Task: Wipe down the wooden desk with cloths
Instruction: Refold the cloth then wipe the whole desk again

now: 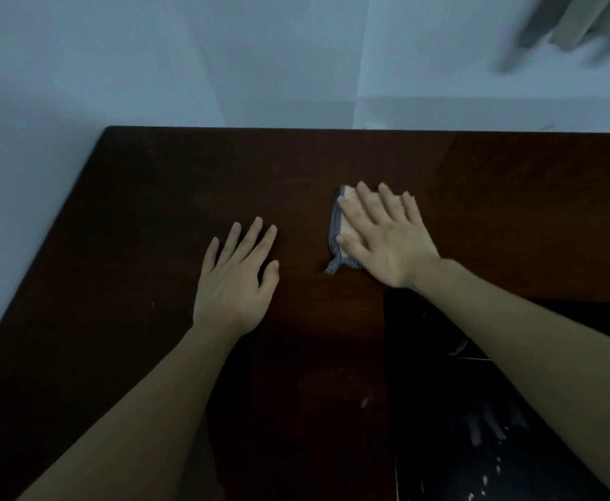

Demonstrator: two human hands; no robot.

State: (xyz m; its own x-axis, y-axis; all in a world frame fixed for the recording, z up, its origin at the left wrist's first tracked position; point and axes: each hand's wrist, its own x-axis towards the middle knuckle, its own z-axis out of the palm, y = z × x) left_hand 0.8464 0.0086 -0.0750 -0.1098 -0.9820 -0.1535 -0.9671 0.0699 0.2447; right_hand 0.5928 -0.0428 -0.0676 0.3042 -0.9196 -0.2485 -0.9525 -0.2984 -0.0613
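A dark wooden desk (144,226) stands against a pale wall. On it lie a folded cloth (336,226) (grey-edged, pressed flat under the right hand (386,235)) and the left hand (236,280), fingers spread.

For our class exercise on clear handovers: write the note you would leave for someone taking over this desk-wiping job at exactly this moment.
Left hand: open, fingers straight, flat on the dark brown wooden desk, holding nothing.
Right hand: open, fingers straight, pressing the folded grey-edged pale cloth onto the desk near its middle.
Only one cloth is in view.
Done: cannot tell from the surface which parts are wiped.
Left: safest to wipe the whole top, including the far edge by the wall and the left corner.
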